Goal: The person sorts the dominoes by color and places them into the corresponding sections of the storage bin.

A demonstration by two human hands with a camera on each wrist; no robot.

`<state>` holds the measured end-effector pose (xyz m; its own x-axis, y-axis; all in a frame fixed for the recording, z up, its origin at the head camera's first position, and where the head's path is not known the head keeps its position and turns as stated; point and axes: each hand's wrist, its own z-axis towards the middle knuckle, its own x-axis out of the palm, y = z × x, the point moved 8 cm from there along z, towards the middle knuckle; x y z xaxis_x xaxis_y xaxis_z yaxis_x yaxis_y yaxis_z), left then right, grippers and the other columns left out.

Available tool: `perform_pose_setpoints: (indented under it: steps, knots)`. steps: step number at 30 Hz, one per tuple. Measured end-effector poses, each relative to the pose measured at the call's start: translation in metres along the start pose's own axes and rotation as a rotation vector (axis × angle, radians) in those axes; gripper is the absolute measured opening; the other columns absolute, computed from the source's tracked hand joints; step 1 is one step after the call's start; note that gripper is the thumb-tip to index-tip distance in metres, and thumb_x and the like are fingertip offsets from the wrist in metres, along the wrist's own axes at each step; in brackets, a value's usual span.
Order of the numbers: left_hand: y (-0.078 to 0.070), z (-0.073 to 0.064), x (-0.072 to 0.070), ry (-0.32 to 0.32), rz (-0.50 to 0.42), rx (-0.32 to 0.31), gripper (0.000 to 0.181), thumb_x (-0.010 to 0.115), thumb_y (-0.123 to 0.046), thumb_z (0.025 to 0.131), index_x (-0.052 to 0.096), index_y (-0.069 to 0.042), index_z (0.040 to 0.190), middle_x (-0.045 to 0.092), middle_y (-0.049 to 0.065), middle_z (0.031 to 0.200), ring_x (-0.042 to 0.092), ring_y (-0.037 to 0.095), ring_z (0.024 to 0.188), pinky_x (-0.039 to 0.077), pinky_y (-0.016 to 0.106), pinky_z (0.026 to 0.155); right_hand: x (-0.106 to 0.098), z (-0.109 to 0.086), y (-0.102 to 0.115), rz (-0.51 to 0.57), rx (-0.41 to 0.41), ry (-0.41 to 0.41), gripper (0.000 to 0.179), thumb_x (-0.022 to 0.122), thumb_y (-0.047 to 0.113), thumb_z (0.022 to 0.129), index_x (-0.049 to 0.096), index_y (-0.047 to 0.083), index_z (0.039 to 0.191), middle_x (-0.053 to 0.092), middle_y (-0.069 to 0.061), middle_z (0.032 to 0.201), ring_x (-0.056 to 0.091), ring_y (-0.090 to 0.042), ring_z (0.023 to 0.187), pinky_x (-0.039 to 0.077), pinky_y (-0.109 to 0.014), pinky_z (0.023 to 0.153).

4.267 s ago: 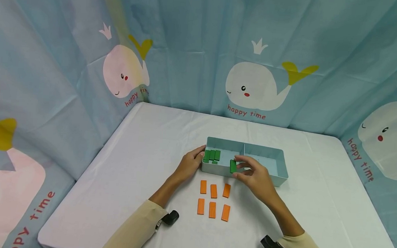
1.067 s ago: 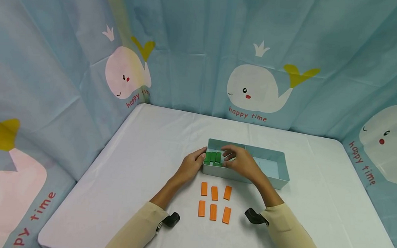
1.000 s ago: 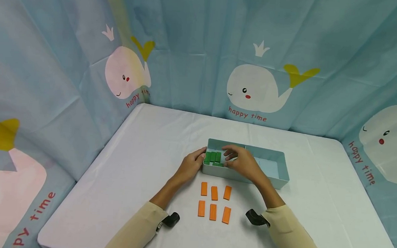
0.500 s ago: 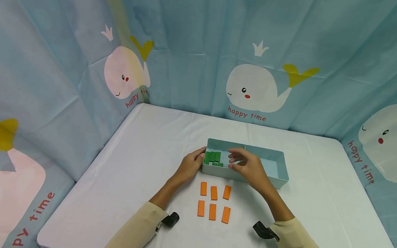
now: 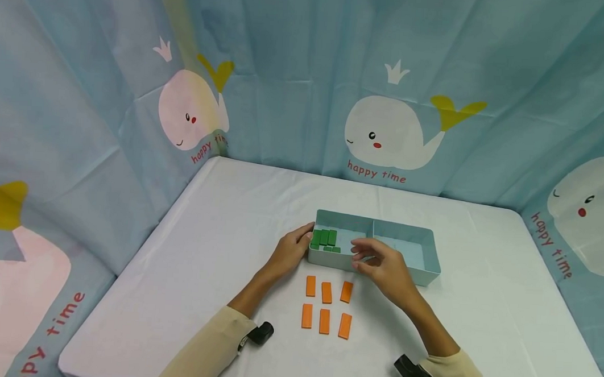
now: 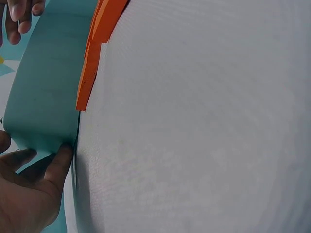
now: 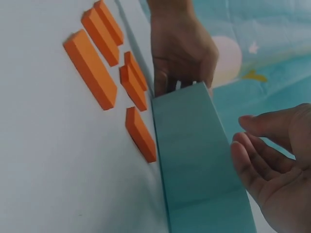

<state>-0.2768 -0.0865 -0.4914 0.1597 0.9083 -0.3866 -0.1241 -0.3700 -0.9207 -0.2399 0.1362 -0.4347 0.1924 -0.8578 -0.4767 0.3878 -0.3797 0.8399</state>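
L hand point(image 5: 287, 255) rests against the left end of a blue-green, two-compartment box point(image 5: 331, 260), prob. to steady it; from my remote station I can't tell if its fingers curl round. R hand point(image 5: 390, 274) hovers near the front wall, thumb & fingers apart, nothing between. Green blocks point(image 5: 332, 238) sit in the left compartment; six orange blocks point(image 5: 324, 322) lie in two rows on the table point(image 5: 201, 251), prob. spaced for easy reach.

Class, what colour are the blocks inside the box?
The blocks inside the box are green, seen best in the head view.
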Motion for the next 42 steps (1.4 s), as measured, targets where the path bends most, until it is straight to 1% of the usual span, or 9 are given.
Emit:
perform_pose_setpoints:
  steps: [3, 8, 15, 20, 24, 28, 37, 42]
  knots:
    - [-0.001, 0.000, 0.000, 0.005, -0.002, 0.002, 0.053, 0.042, -0.034, 0.116, 0.043, -0.009, 0.163, 0.047, 0.007, 0.165, 0.037, 0.028, 0.157, 0.031, 0.050, 0.129, 0.000, -0.005, 0.000, -0.004, -0.002, 0.006, 0.042, 0.080, 0.001, 0.093, 0.071, 0.016, 0.132, 0.076, -0.013, 0.116, 0.073, -0.018, 0.101, 0.062, -0.027, 0.087]
    - [-0.001, 0.001, 0.000, 0.001, 0.001, 0.007, 0.054, 0.041, -0.035, 0.116, 0.043, -0.008, 0.163, 0.048, 0.007, 0.164, 0.037, 0.029, 0.157, 0.031, 0.050, 0.129, 0.002, -0.012, -0.003, -0.032, -0.002, 0.015, 0.042, 0.082, 0.005, 0.093, 0.072, 0.017, 0.132, 0.076, -0.010, 0.114, 0.072, -0.016, 0.100, 0.062, -0.028, 0.086]
    - [-0.001, 0.001, 0.001, 0.003, 0.009, -0.003, 0.053, 0.041, -0.035, 0.116, 0.043, -0.009, 0.163, 0.048, 0.006, 0.164, 0.038, 0.028, 0.156, 0.032, 0.049, 0.129, 0.009, -0.022, -0.009, -0.044, 0.021, 0.035, 0.042, 0.082, 0.001, 0.091, 0.071, 0.008, 0.132, 0.075, -0.012, 0.116, 0.072, -0.017, 0.099, 0.063, -0.029, 0.082]
    - [-0.001, 0.001, 0.001, 0.002, -0.005, 0.000, 0.054, 0.041, -0.034, 0.116, 0.042, -0.008, 0.163, 0.048, 0.006, 0.165, 0.037, 0.028, 0.157, 0.031, 0.050, 0.129, 0.015, -0.027, -0.014, -0.044, 0.035, 0.072, 0.045, 0.083, 0.001, 0.090, 0.070, 0.005, 0.133, 0.075, -0.013, 0.119, 0.072, -0.019, 0.100, 0.063, -0.029, 0.082]
    - [0.000, 0.001, 0.001, 0.002, -0.012, -0.002, 0.053, 0.042, -0.034, 0.116, 0.043, -0.010, 0.163, 0.048, 0.006, 0.164, 0.037, 0.028, 0.157, 0.031, 0.050, 0.129, 0.021, -0.030, -0.020, -0.027, 0.075, 0.116, 0.047, 0.084, 0.002, 0.089, 0.070, 0.004, 0.134, 0.074, -0.013, 0.122, 0.073, -0.022, 0.103, 0.063, -0.029, 0.084]
    - [0.000, 0.002, 0.000, -0.003, -0.006, -0.004, 0.053, 0.042, -0.035, 0.116, 0.044, -0.011, 0.163, 0.049, 0.005, 0.163, 0.038, 0.028, 0.156, 0.032, 0.050, 0.129, 0.026, -0.033, -0.025, -0.032, 0.118, 0.148, 0.049, 0.084, 0.002, 0.089, 0.069, 0.005, 0.135, 0.073, -0.012, 0.123, 0.071, -0.025, 0.106, 0.062, -0.029, 0.087]
    - [0.001, 0.001, 0.000, -0.005, 0.009, -0.010, 0.052, 0.043, -0.036, 0.116, 0.045, -0.014, 0.163, 0.049, 0.005, 0.164, 0.037, 0.027, 0.156, 0.032, 0.050, 0.129, 0.031, -0.036, -0.036, -0.098, 0.198, 0.154, 0.050, 0.087, 0.005, 0.086, 0.071, 0.008, 0.133, 0.073, -0.003, 0.117, 0.068, -0.022, 0.108, 0.062, -0.030, 0.088]
    - [0.002, 0.001, 0.000, -0.007, 0.004, -0.013, 0.052, 0.043, -0.035, 0.115, 0.045, -0.012, 0.163, 0.049, 0.005, 0.164, 0.037, 0.027, 0.157, 0.031, 0.050, 0.129, 0.034, -0.037, -0.039, -0.112, 0.241, 0.155, 0.053, 0.090, 0.006, 0.083, 0.072, 0.009, 0.132, 0.073, -0.002, 0.117, 0.067, -0.022, 0.109, 0.062, -0.029, 0.087]
